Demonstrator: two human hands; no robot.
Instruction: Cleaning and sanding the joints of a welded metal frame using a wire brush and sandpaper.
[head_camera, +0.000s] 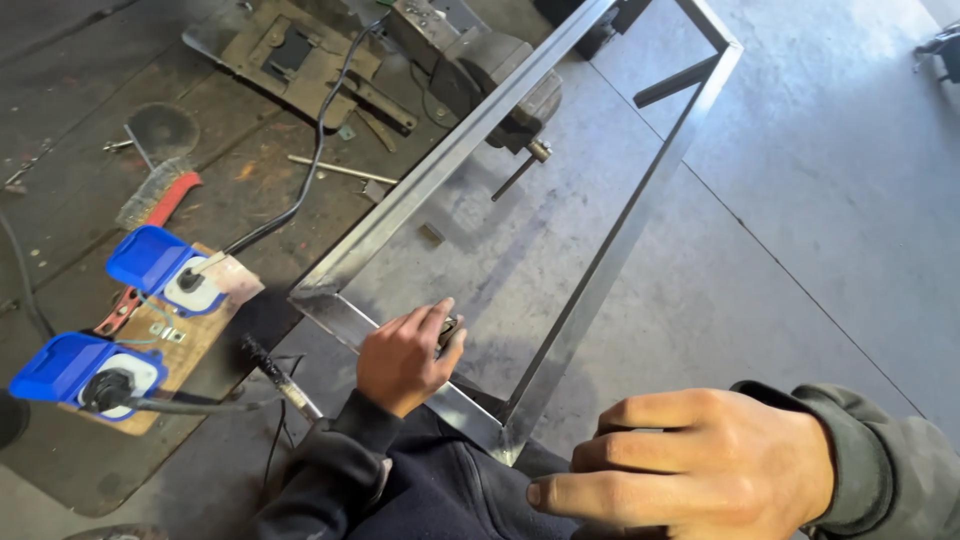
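A grey concrete floor (820, 200) lies right of a dark, scorched steel desk (80, 60). A rectangular steel tube frame (440, 165) runs from the desk's near edge out to the far right. The left hand (405, 358) rests on the frame's near bar, its grip clenched around a small dark object (449, 330). The right hand (690, 465) hovers near right, its grip released, fingers loosely curled, holding nothing. Two blue socket boxes (150, 258) on a wooden board sit at near left, a red-handled wire brush (160, 195) beyond.

left hand (403, 358) bare, dark navy sleeve | right hand (690, 465) bare, grey-green sleeve
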